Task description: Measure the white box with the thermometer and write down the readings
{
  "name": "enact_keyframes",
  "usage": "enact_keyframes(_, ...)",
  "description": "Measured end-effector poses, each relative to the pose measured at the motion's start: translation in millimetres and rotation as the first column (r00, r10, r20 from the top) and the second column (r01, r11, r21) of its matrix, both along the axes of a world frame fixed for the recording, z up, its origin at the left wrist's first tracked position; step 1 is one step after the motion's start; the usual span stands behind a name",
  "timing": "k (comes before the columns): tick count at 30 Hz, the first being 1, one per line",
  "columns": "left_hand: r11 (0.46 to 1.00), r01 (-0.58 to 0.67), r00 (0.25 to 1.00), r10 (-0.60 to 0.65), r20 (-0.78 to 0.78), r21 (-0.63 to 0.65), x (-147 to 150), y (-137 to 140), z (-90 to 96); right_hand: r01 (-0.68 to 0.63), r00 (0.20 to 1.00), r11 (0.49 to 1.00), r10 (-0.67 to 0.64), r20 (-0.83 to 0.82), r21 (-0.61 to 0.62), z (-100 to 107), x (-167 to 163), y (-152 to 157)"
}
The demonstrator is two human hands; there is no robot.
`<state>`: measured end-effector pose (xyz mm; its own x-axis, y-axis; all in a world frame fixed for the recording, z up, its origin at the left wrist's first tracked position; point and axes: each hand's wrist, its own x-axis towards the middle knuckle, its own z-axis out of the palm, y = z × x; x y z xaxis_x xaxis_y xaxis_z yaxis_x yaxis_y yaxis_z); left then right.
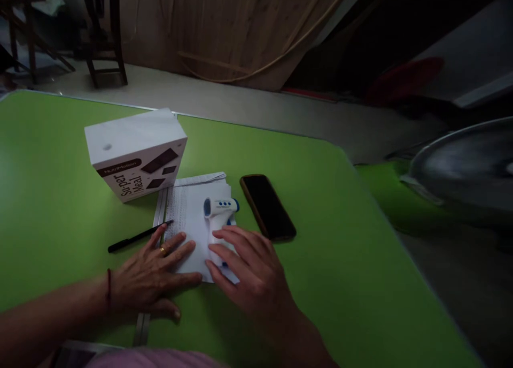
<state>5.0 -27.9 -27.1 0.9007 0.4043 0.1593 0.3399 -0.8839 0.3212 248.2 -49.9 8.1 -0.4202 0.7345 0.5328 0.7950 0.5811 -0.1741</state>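
Note:
A white infrared thermometer (220, 208) with blue buttons and trim lies on top of a stack of paper sheets (194, 202), some with handwriting. My right hand (252, 266) curls its fingers over the thermometer's handle; its thumb is hidden from view. My left hand (162, 269), wearing a ring and a red cord bracelet, lies flat with fingers spread across the lower left of the sheets and the table. By its fingertips rests a black pen (134, 240), its tip reaching the paper's left edge.
A white printed box (136, 151) stands behind the pen. To the right of the thermometer lies a dark phone (268, 206) in a brown case. All rest on a green table (340, 282). Beyond its far edge are a wooden chair (105, 58) and a wooden panel (240, 31).

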Motion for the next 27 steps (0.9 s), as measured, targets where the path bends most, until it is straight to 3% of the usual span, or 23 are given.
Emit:
enact_keyframes(4, 0.999, -0.002, 0.999, 0.000, 0.049, 0.042, 1.7, 4.3, 8.9, -0.062, 0.997, 0.993, 0.066, 0.042, -0.100, -12.2, -3.1, 2.8)
enact_keyframes(7, 0.981, -0.165, 0.984, 0.156, 0.087, 0.105, -3.3, 9.0, 18.3, -0.023, 0.995, 0.995, 0.032, 0.093, -0.101, -23.4, 2.6, 7.7)
enact_keyframes(11, 0.857, -0.488, 0.865, 0.500, -0.035, 0.165, -21.0, 15.9, 27.4, 0.067, 0.984, 0.997, -0.059, 0.166, -0.043, -29.3, 8.3, 12.4)
enact_keyframes(13, 0.835, -0.522, 0.829, 0.544, -0.127, 0.174, -30.2, 19.3, 28.6, 0.110, 0.980, 0.993, -0.103, 0.172, -0.035, -28.7, 6.4, 12.5)
enact_keyframes(15, 0.854, -0.495, 0.828, 0.519, -0.212, 0.158, -36.3, 22.2, 28.8, 0.119, 0.985, 0.992, -0.115, 0.128, -0.028, -27.4, 1.9, 11.8)
enact_keyframes(19, 0.862, -0.502, 0.823, 0.500, -0.270, 0.067, -35.4, 23.3, 34.0, -0.003, 0.998, 1.000, 0.004, -0.066, 0.009, -25.7, -11.1, 10.3)
enact_keyframes(23, 0.852, -0.515, 0.857, 0.510, -0.071, -0.095, -19.7, 14.0, 45.2, -0.190, 0.956, 0.982, 0.189, -0.224, 0.016, -23.5, -26.0, 4.7)
enact_keyframes(25, 0.857, -0.438, 0.880, 0.471, 0.066, -0.273, -8.6, 6.3, 48.8, -0.265, 0.944, 0.964, 0.264, -0.197, 0.024, -20.3, -31.8, 0.0)
enact_keyframes(27, 0.822, -0.348, 0.883, 0.449, 0.137, -0.451, 2.1, -1.2, 52.1, -0.262, 0.961, 0.962, 0.267, -0.078, 0.073, -14.9, -34.1, -4.0)
